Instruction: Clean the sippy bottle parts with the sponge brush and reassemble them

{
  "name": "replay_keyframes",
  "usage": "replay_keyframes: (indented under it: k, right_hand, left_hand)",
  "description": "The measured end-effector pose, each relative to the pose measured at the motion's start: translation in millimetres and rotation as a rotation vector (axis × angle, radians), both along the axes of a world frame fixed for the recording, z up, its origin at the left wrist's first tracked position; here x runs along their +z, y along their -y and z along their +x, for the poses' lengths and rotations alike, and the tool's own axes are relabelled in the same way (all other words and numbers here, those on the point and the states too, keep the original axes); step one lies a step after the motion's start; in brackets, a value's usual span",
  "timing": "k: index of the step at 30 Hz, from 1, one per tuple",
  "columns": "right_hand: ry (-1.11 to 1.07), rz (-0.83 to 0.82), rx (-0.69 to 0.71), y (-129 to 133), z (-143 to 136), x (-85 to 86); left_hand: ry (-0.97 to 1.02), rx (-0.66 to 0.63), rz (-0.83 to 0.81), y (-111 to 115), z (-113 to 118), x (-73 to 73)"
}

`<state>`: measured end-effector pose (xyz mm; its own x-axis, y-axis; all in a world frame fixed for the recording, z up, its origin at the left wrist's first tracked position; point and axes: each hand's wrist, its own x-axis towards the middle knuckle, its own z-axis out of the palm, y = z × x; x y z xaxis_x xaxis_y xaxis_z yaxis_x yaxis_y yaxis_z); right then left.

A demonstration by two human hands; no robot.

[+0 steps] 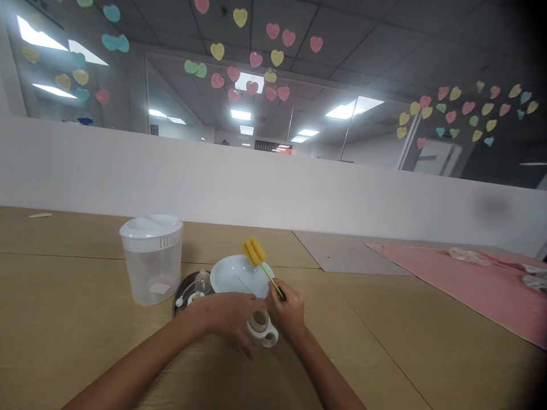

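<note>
Bottle (pixel 258 331) between hands (pixel 231 316) (pixel 290 307), brush (pixel 254 252) in right

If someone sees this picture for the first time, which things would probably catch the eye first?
Probably the yellow sponge brush, held in the right hand near the white dish. Next, the heart-shaped notes scattered over the glass above the white wall, and the pink cloth on the table at right.

Lidded see-through bucket (pixel 154 276) stood left on the table (pixel 363 330). Pink cloth (pixel 470 287) lay at right (crumpled clear stuff (pixel 468 256) on top, couldn't tell what), grey surface (pixel 342 251) beside it. White wall (pixel 256 188) ran behind; heart-shaped notes (pixel 273 31) dotted the glass (pixel 316 105) above, lit ceiling panels (pixel 354 107) showing.
</note>
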<state>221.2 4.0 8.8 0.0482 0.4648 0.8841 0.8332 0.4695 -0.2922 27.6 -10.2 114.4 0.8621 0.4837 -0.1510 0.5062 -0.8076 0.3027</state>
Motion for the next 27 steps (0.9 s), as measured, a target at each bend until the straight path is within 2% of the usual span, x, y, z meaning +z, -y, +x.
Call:
replay_keyframes:
  k: [5, 11, 16, 21, 27]
  right_hand:
    - [-0.06, 0.003, 0.008, 3, 0, 6.6]
    - [-0.111, -0.018, 0.009, 5, 2, 10.0]
    - [-0.157, 0.003, -0.05, 5, 1, 6.6]
    - [-0.096, 0.08, -0.044, 8, -1, 7.0]
    - [0.125, 0.029, 0.016, 9, -2, 9.0]
  left_hand:
    - [0.141, -0.05, 0.059, -9, 0, -1.3]
    - [0.24, 0.077, 0.142, -22, -19, 16.9]
    - [0.512, 0.195, 0.192, -39, -38, 24.4]
    - [0.692, 0.274, 0.275, -61, -42, 17.0]
    - [0.743, 0.277, 0.426, -87, -40, 1.7]
